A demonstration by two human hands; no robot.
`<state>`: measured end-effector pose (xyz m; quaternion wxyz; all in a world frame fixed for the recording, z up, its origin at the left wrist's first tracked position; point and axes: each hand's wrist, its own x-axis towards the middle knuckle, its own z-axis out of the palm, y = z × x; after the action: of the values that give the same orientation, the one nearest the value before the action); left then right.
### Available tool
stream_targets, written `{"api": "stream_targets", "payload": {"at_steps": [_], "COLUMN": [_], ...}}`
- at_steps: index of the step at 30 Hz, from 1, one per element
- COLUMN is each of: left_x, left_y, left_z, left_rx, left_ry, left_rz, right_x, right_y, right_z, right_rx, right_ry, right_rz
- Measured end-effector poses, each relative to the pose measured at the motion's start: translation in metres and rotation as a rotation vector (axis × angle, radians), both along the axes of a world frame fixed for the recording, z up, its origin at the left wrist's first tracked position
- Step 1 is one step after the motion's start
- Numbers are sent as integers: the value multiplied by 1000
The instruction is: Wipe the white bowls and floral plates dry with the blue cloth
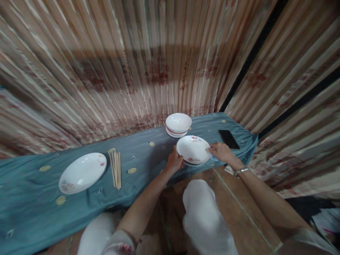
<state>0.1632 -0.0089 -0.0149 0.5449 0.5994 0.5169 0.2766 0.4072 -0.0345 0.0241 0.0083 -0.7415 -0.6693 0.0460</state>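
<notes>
A white plate with red floral decoration (193,149) is gripped at its two sides by my hands, above the front edge of the cloth-covered bench. My left hand (174,160) closes on its left rim, thumb toward the top face. On the right rim, the fingers of my right hand (221,152) pinch the edge. A second rim shows just under this plate, and I cannot tell whether it is held too. Beside my right fingers is a small pale-blue, see-through item (214,158), partly hidden. Right behind the plate stands a stack of white bowls (178,122).
A teal patterned cloth (143,156) covers the long bench. Toward its left lie a large oval white plate (83,173) and several wooden chopsticks (116,170). A black phone (228,139) lies at the right. Pleated curtains (148,71) hang close behind; brown floor tiles (233,191) show in front.
</notes>
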Motion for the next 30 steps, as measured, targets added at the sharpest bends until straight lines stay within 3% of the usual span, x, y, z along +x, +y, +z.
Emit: {"api": "stream_targets", "payload": {"at_steps": [11, 19, 22, 26, 30], "left_x": [0, -1, -11, -45, -101], "left_y": [4, -1, -10, -26, -41], "left_z": [-1, -6, -3, 4, 4], "left_rx": [-20, -31, -75, -127, -78], "left_ry": [-13, -55, -124, -225, -315], "left_rz": [20, 39, 64, 122, 278], "right_x": [-2, -5, -27, -84, -158], "right_y": [-1, -18, -23, -27, -23], "right_z": [4, 36, 50, 58, 44], "right_rx": [25, 126, 191, 207, 50], "right_ry": [-58, -85, 37, 326, 655], "right_rz": [-7, -50, 40, 201, 385]}}
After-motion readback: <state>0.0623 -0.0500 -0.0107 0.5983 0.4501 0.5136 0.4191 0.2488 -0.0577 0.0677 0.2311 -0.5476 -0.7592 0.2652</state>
